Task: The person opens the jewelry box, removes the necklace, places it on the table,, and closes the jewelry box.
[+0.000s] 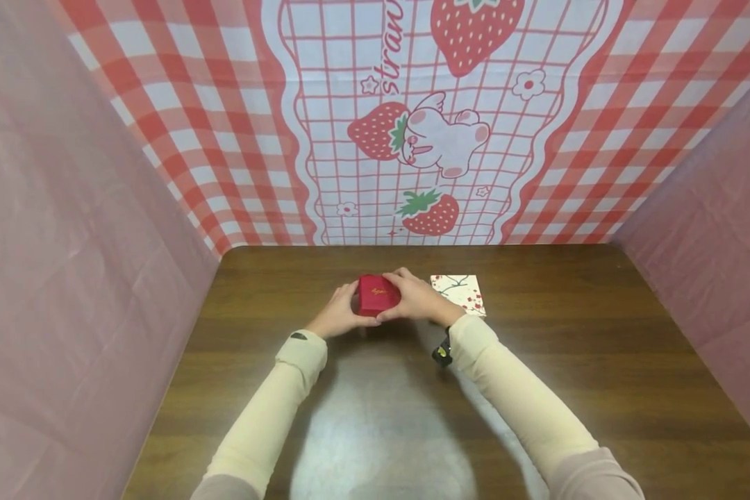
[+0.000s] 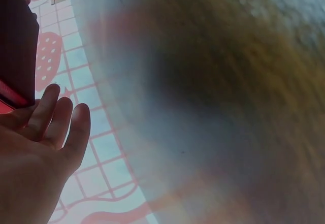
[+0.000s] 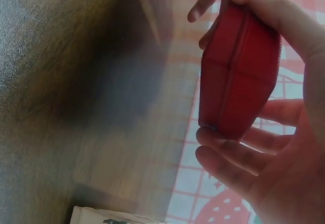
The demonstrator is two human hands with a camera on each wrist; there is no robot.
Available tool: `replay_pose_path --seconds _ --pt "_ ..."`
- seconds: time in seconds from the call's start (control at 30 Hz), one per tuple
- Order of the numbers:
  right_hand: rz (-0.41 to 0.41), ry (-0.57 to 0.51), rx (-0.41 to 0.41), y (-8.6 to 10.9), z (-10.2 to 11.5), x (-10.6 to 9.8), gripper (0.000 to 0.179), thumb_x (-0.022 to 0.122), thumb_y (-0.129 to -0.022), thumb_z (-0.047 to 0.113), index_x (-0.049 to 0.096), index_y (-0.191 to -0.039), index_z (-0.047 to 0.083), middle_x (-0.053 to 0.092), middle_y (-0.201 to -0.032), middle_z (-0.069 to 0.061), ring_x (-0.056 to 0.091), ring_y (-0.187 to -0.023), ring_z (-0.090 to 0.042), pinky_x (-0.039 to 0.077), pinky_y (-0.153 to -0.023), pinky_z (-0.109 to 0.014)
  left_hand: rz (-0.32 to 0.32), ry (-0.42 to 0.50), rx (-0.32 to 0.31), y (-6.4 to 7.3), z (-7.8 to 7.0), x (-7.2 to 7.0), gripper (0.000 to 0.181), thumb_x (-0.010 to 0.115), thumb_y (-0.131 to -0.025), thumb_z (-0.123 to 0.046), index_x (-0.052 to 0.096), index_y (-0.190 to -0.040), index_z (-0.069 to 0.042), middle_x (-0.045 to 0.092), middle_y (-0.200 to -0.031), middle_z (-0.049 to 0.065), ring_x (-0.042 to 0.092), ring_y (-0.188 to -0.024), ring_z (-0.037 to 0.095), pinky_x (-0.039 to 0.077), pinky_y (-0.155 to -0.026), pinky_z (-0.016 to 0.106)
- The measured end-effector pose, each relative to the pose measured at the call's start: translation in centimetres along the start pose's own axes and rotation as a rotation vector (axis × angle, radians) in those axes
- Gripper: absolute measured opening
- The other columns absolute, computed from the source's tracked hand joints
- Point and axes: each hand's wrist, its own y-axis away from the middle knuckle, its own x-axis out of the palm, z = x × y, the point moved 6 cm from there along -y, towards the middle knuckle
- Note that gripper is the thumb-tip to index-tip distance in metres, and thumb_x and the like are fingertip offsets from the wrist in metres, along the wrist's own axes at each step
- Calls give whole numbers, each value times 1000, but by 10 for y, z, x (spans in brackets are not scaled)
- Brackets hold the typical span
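We are seeing two hands that are gripping one red box (image 1: 378, 296) together: the left hand (image 1: 337, 312) is holding its left side, the right hand (image 1: 417, 298) is holding its right side, and the thumbs are lying close to each other at the near side. The box is staying in the air above the surface (image 1: 244, 389), near the middle of the far edge, and it is showing a gold mark on its top. In the right wrist view we are noticing a closed seam along its side. Toward the far right corner, a white square thing (image 1: 465, 286) with red flowers is lying apart from the box. Behind the far edge, a checked strawberry cloth (image 1: 219, 139) is hanging.
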Motion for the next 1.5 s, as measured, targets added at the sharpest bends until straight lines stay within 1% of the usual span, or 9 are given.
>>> replay_pose_path --seconds 0.17,0.37,0.6,0.63,0.9,1.07,1.23,1.33,1.5 --pt "31 17 10 2 1 -1 100 83 -68 50 42 -145 2 52 -122 -14 60 -99 -26 55 -89 -42 -9 -2 14 1 -3 0 96 83 -71 -44 37 -147 -6 49 -138 15 41 -131 30 40 -109 52" --pt "43 72 -12 3 3 -3 102 83 -66 53 43 -145 3 55 -117 -12 59 -96 -23 55 -88 -41 -21 -19 35 3 -6 2 98 83 -70 -47 39 -146 -4 50 -136 17 43 -127 30 42 -106 53" --pt "28 112 -34 4 5 -7 99 83 -64 56 47 -143 7 55 -115 -9 59 -95 -22 54 -88 -40 -20 8 -19 5 -5 3 102 84 -71 -44 32 -151 -7 46 -144 17 39 -135 31 38 -110 54" --pt "27 114 -40 4 5 -7 99 83 -64 56 48 -142 8 55 -115 -8 60 -95 -21 54 -88 -40 -24 8 -19 5 -5 4 102 84 -71 -44 32 -151 -7 46 -144 17 39 -135 31 38 -110 55" --pt "36 90 -43 8 1 -12 91 82 -65 57 53 -138 10 57 -112 -6 59 -90 -18 55 -82 -36 -16 13 5 5 -7 7 102 84 -71 -41 32 -152 -7 46 -145 17 40 -133 30 39 -109 53" --pt "60 77 -37 10 -2 -13 91 82 -64 56 53 -138 10 56 -109 -7 58 -90 -18 54 -81 -34 -18 -6 33 4 -9 10 101 85 -70 -42 35 -150 -7 45 -146 17 39 -134 31 38 -110 53" --pt "73 69 -35 11 -4 -14 92 83 -64 54 53 -138 9 55 -110 -8 57 -91 -19 54 -80 -34 -10 -19 39 4 -10 12 101 85 -70 -43 36 -150 -8 43 -148 17 37 -136 32 37 -111 54" --pt "67 54 -37 12 -5 -13 93 83 -65 54 52 -139 8 55 -111 -9 57 -92 -20 54 -81 -35 -27 -47 54 4 -12 11 98 85 -69 -45 40 -148 -8 48 -142 16 41 -132 31 40 -108 53" --pt "53 39 -41 13 -6 -13 96 83 -65 54 50 -141 6 55 -114 -10 58 -96 -21 54 -85 -37 -59 -144 82 5 -16 5 92 85 -66 -51 50 -141 -9 58 -125 11 47 -119 26 46 -101 49"
